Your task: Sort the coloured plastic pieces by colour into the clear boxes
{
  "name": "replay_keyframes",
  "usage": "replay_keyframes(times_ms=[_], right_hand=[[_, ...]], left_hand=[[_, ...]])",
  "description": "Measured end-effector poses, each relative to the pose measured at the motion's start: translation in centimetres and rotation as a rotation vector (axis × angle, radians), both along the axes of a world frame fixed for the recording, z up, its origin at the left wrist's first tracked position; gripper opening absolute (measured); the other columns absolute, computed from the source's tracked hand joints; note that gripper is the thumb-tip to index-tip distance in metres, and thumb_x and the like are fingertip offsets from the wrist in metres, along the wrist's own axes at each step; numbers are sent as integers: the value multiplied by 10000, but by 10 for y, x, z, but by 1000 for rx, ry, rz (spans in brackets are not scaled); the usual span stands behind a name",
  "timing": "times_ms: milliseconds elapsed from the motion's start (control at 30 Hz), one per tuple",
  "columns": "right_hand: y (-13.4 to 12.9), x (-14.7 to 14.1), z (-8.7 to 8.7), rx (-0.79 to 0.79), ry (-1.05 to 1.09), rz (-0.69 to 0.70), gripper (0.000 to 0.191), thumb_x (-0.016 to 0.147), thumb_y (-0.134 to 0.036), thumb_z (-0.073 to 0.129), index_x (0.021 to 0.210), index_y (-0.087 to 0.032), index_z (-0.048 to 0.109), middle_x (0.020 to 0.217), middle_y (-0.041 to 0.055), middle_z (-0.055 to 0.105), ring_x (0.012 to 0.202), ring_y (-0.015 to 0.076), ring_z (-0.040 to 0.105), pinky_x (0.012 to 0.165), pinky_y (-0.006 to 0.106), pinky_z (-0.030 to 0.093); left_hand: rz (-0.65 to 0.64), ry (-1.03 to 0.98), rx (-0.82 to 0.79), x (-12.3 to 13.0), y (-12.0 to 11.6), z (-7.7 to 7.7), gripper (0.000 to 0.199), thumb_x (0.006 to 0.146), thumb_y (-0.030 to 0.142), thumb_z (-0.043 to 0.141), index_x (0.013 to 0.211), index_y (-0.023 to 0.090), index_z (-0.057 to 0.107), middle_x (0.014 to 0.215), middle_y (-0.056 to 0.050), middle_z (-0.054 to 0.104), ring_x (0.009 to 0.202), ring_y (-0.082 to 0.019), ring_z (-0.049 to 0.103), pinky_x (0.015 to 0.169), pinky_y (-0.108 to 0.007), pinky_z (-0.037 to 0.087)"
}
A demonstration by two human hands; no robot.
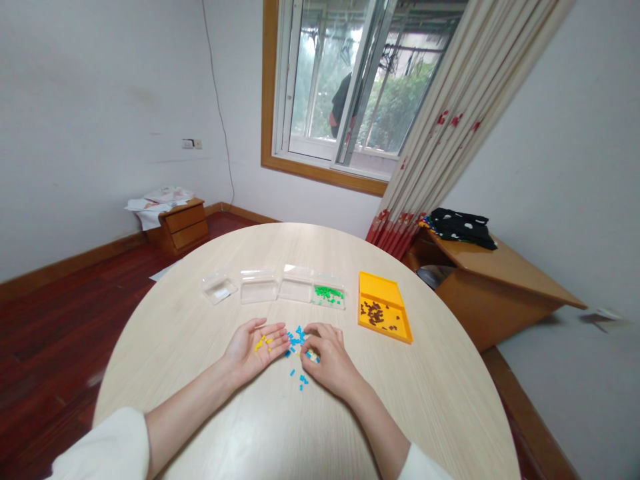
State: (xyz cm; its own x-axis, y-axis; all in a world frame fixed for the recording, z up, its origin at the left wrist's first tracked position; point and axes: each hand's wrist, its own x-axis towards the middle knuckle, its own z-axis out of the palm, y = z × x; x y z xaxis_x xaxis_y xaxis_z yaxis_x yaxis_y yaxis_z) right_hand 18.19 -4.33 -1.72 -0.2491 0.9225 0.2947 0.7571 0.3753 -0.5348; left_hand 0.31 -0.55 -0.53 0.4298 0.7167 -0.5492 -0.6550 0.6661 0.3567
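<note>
Palm up, my left hand (pixel 255 352) has its fingers stretched out, with several small yellow pieces (pixel 263 343) lying on it. Just right of its fingertips, small blue pieces (pixel 296 339) are scattered on the round table (pixel 240 440). My right hand (pixel 327 357) is over the right side of this pile, thumb and index finger curled close together; anything between the tips is too small to make out. A few pale and blue pieces (pixel 313 356) show by its fingers. More blue pieces (pixel 303 381) lie nearer to me.
Behind the hands stand clear boxes (pixel 259 291), one holding green pieces (pixel 329 294). An open yellow case (pixel 384 307) with dark brown pieces is at the right. Beyond the table are a small drawer cabinet (pixel 187 227), a wooden desk (pixel 505 277) and a curtain (pixel 440 133).
</note>
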Motion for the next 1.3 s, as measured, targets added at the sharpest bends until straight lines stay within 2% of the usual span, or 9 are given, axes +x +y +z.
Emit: replay_keyframes(times_ms=[133,200,300,433,567,800,1000,1167,1300], right_hand=[[0,-2,0,2,57,10,127,715,-86,560,673,-194,611,994,59,606,1002,207,512,879,403,337],[2,-2,0,10,183,-24,103,734,-123,557,688,-192,619,985,65,612,995,210,523,884,411,347],[10,4,-2,-34,569,-152,95,746,-250,583,708,-180,635,906,73,644,905,203,579,833,381,421],[21,16,-7,-206,1164,-350,291,623,-421,709,717,-153,644,741,61,685,689,174,637,637,300,505],[24,21,-9,-280,1384,-400,322,511,-375,797,684,-151,643,693,48,694,610,145,641,556,248,515],[24,17,-9,-241,1361,-391,322,478,-313,815,703,-147,655,636,27,681,591,134,631,552,233,500],[18,13,-2,-30,1109,-386,205,589,-312,740,714,-167,666,710,30,684,669,152,616,629,275,494],[5,-3,6,41,742,-215,89,697,-258,634,718,-199,696,727,37,689,705,169,613,670,297,495],[1,-11,6,28,688,-72,129,720,-211,609,801,-221,709,821,45,692,810,177,622,753,315,498]], left_hand=[[5,4,4,0,0,0,234,805,160,411,942,13,532,731,-156,612,669,-212,646,666,-337,554],[5,2,4,-1,1,-1,235,806,161,409,951,19,527,733,-149,610,672,-210,646,672,-339,555],[-1,-22,4,-1,1,-1,238,803,163,411,971,31,517,727,-138,607,664,-206,643,668,-343,556],[-1,-46,7,-1,1,-1,247,799,159,415,985,26,510,718,-138,604,654,-207,639,651,-342,557],[14,-50,6,-1,1,-1,254,799,154,408,989,23,514,712,-135,600,642,-202,635,634,-333,558],[5,-55,8,-3,1,-2,287,796,158,412,1036,30,503,725,-126,611,654,-202,648,666,-337,556],[-94,-68,14,-1,-1,-2,424,829,226,418,1142,-61,432,924,-274,630,889,-308,642,810,-404,502],[-223,-151,36,0,-4,-3,524,839,275,434,1193,-108,384,957,-308,623,959,-329,617,833,-419,478],[-260,-161,31,0,-5,-2,491,849,287,419,1116,-125,449,905,-307,628,902,-323,637,847,-418,467]])
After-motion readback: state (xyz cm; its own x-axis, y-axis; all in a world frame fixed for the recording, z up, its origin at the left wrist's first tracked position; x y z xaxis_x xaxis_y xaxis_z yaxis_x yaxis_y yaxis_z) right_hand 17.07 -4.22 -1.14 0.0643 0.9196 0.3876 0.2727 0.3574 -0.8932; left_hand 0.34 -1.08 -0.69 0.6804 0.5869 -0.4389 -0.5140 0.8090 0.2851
